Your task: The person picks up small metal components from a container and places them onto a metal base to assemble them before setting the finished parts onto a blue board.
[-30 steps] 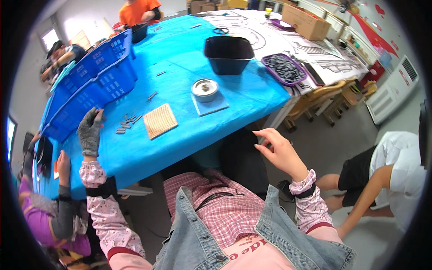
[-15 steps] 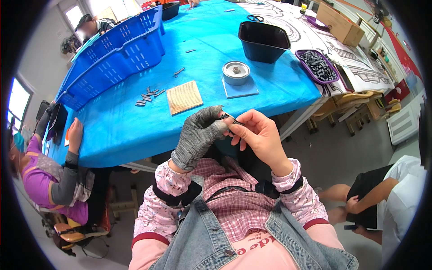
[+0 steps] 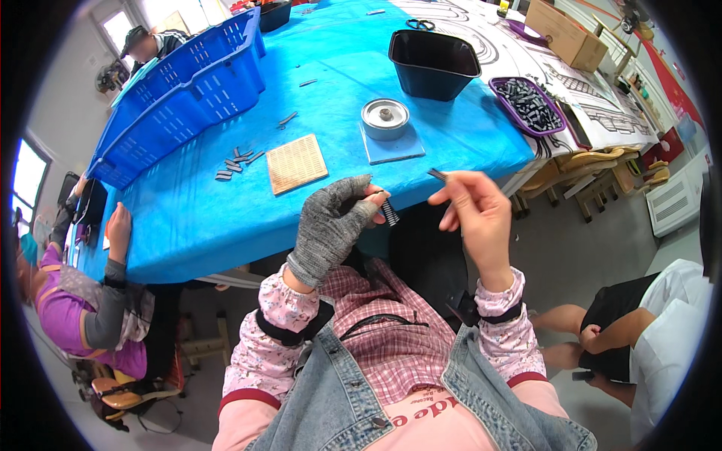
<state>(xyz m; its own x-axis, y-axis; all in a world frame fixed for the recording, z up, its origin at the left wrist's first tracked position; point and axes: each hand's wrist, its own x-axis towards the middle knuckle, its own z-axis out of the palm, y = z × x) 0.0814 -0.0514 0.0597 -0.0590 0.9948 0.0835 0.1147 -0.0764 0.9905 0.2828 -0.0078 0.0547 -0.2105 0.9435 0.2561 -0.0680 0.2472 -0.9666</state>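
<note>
My left hand (image 3: 329, 225), in a grey fingerless glove, is closed in a pinch on a small black ridged strip (image 3: 390, 213) that hangs below the fingertips. Off to its right and apart from it, my bare right hand (image 3: 480, 214) pinches another small dark ridged piece (image 3: 436, 174) between thumb and forefinger. Both hands are held up in front of the table's near edge. Beyond them lie a woven tan square mat (image 3: 298, 164) and a round metal tin (image 3: 385, 120) standing on a blue-grey square tile (image 3: 391, 151).
Grey strips (image 3: 239, 163) lie loose left of the mat. A blue slotted crate (image 3: 180, 105) stands at the left, a black bin (image 3: 434, 71) further back, and a purple basket (image 3: 526, 107) full of dark pieces at right. People are at the left (image 3: 105, 323) and right (image 3: 669, 323).
My right hand has drawn away to the right from my left hand, carrying a small dark piece. The strip in my left hand now hangs in view.
</note>
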